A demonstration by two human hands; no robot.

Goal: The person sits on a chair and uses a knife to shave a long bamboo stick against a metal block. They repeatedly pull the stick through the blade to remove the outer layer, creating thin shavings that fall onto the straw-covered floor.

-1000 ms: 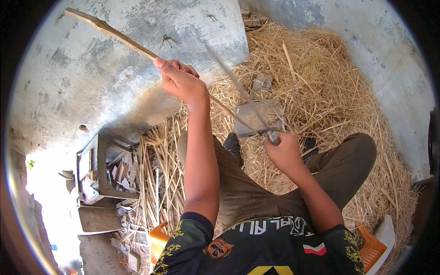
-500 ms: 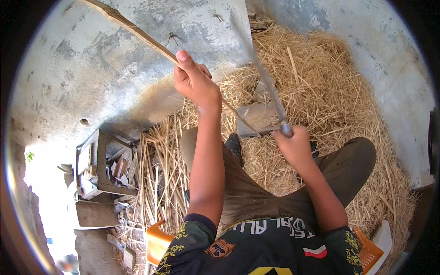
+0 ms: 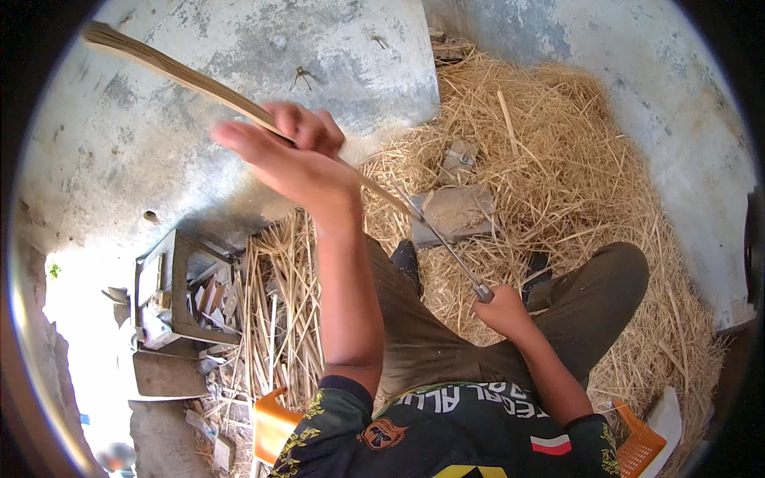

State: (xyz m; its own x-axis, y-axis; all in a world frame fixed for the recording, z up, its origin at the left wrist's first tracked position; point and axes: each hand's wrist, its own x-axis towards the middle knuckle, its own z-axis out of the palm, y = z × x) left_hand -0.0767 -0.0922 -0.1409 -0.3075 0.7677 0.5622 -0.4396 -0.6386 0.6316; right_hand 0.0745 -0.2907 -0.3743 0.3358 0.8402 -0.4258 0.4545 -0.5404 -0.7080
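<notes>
A long, slender bamboo strip (image 3: 183,76) slants across from the upper left, its lower end over a stone block (image 3: 458,211). My left hand (image 3: 299,163) holds it partway along, fingers curled and thumb stretched out, slightly blurred. In my right hand (image 3: 506,312), closed round the handle, is a long-bladed knife (image 3: 450,248) by my right knee. Its blade points up and left and crosses the strip's lower end; whether the edge touches the strip I cannot tell.
Pale shavings (image 3: 558,151) are heaped around the block and my feet. Split sticks (image 3: 275,334) lie left of my legs, beside a battered wooden frame (image 3: 179,287) holding scraps. Worn walls (image 3: 358,72) stand ahead and right. An orange chair (image 3: 275,422) is under me.
My right hand and the knife have come down toward me, and the blade now crosses the strip's lower end. My left hand has turned and shifted left, its thumb swinging outward.
</notes>
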